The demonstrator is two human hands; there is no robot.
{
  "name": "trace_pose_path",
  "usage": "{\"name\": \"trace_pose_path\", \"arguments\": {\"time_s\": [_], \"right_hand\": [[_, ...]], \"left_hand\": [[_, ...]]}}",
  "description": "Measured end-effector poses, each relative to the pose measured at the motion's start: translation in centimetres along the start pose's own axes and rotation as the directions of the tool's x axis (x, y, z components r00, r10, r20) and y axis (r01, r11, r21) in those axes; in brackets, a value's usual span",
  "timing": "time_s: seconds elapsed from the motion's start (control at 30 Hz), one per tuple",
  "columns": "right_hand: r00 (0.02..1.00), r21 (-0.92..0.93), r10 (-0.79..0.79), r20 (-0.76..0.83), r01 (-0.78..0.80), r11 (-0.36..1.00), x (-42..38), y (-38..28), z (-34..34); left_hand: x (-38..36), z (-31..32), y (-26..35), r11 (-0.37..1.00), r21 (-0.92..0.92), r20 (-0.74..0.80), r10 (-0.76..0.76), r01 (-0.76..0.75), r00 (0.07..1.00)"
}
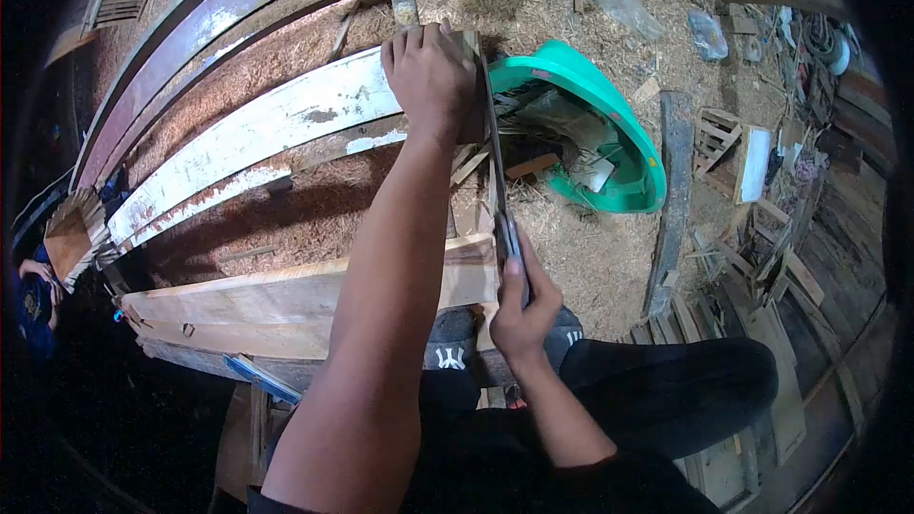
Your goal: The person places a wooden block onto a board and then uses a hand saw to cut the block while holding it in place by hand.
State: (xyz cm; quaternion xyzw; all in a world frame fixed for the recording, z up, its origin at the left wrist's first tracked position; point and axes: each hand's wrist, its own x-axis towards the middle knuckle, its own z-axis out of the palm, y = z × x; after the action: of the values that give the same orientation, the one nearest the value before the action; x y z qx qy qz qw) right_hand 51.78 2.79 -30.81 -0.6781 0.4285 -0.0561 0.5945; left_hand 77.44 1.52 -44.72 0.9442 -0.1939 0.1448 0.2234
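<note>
Near the top centre, my left hand (428, 71) is closed over the end of a white-painted board (276, 124), fingers wrapped over its far edge. My right hand (526, 309) is closed round the near end of a long, thin, dark saw-like tool (499, 157). The tool stretches away from me, its far end beside my left hand and close against the board ends. Nearer to me lies a bare wooden plank (276, 300), its right end beside the tool. The tool's edge and its exact contact with the wood cannot be made out.
A green broken tub (633, 148) with scraps inside lies right of the tool. Curved maroon boards (219, 24) are at upper left. A dark beam (673, 200) and scrap wood are at right. My shoes are below. Another person's hand (40, 271) shows at far left.
</note>
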Motion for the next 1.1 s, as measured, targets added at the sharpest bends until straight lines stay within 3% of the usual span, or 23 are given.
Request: {"name": "trace_pose_path", "arguments": {"time_s": [0.07,0.1,0.2,0.23,0.27,0.33,0.37,0.4,0.47,0.5,0.57,0.6,0.67,0.8,0.87,0.9,0.93,1.0,1.1], "right_hand": [[0.992,-0.022,-0.130,-0.011,0.129,0.991,4.2,-1.4,1.2],[0.999,-0.037,-0.041,0.013,0.041,0.998,6.8,-2.9,1.9],[0.999,0.015,-0.012,0.041,0.011,1.000,7.4,-2.9,2.5],[0.983,-0.040,-0.172,-0.059,0.170,0.985,4.7,-0.8,2.0],[0.984,-0.041,-0.167,-0.057,0.165,0.985,2.3,-0.5,1.1],[0.995,0.048,0.100,0.012,-0.101,0.994,-0.5,-0.8,-0.2],[0.986,-0.063,-0.161,-0.036,0.158,0.985,0.7,0.0,0.0],[0.985,-0.063,-0.165,-0.042,0.162,0.985,3.1,-0.6,0.6],[0.998,-0.033,-0.044,0.054,0.045,0.998,7.1,-2.7,1.8],[0.997,-0.032,-0.045,0.055,0.047,0.998,7.0,-3.0,1.9],[0.983,-0.033,0.151,0.106,-0.149,0.988,6.6,-3.4,2.0],[0.981,-0.031,0.160,0.109,-0.158,0.987,4.6,-2.3,1.6],[0.986,0.007,-0.156,-0.054,0.156,0.988,-0.4,0.8,0.3],[0.986,-0.015,-0.160,-0.041,0.160,0.987,4.3,-0.8,1.1],[0.992,-0.047,-0.099,0.074,0.103,0.994,8.6,-1.8,2.6],[0.998,0.001,0.001,0.065,-0.001,1.000,8.1,-2.5,2.8],[0.998,0.003,0.003,0.063,-0.003,1.000,6.3,-1.8,2.3],[0.985,-0.005,-0.157,-0.068,0.157,0.988,1.4,0.1,0.7],[0.989,-0.024,-0.135,-0.055,0.134,0.991,0.8,0.4,0.0]], "left_hand": [[0.1,-0.4,0.5,1.000,-0.010,0.016,-0.021,0.021,1.000],[0.3,-0.6,0.6,0.999,-0.012,0.031,-0.046,0.047,0.998],[0.3,-0.9,0.6,0.998,-0.017,0.087,-0.053,0.055,0.995],[0.3,-0.9,0.5,0.998,-0.012,0.088,-0.055,0.056,0.995],[0.2,-0.9,0.6,0.999,-0.004,0.089,-0.042,0.043,0.995],[-0.2,-0.6,0.2,0.999,0.009,0.089,-0.038,0.038,0.995],[-0.2,-0.5,0.1,0.999,0.002,0.086,-0.047,0.047,0.995],[0.0,-0.2,0.2,0.999,-0.010,0.075,-0.051,0.052,0.996],[0.2,-0.5,0.5,0.998,-0.016,0.077,-0.057,0.058,0.995],[0.2,-0.7,0.5,0.998,-0.015,0.091,-0.066,0.068,0.994],[0.3,-0.8,0.7,0.998,-0.020,0.073,-0.053,0.054,0.996],[0.1,-0.9,0.7,0.999,-0.023,0.056,-0.042,0.043,0.998],[0.1,-0.6,0.4,0.999,-0.010,0.055,-0.034,0.035,0.998],[0.2,-0.5,0.6,0.997,-0.002,0.080,-0.073,0.073,0.994],[0.4,-0.6,0.7,0.998,-0.001,0.070,-0.067,0.067,0.995],[0.2,-0.6,0.6,0.998,0.004,0.070,-0.065,0.065,0.995],[0.3,-0.5,0.6,0.998,0.003,0.073,-0.063,0.062,0.995],[0.1,-0.5,0.4,1.000,-0.007,0.035,-0.019,0.019,0.999],[0.2,-0.8,0.6,0.999,-0.009,0.071,-0.040,0.041,0.997]]}}
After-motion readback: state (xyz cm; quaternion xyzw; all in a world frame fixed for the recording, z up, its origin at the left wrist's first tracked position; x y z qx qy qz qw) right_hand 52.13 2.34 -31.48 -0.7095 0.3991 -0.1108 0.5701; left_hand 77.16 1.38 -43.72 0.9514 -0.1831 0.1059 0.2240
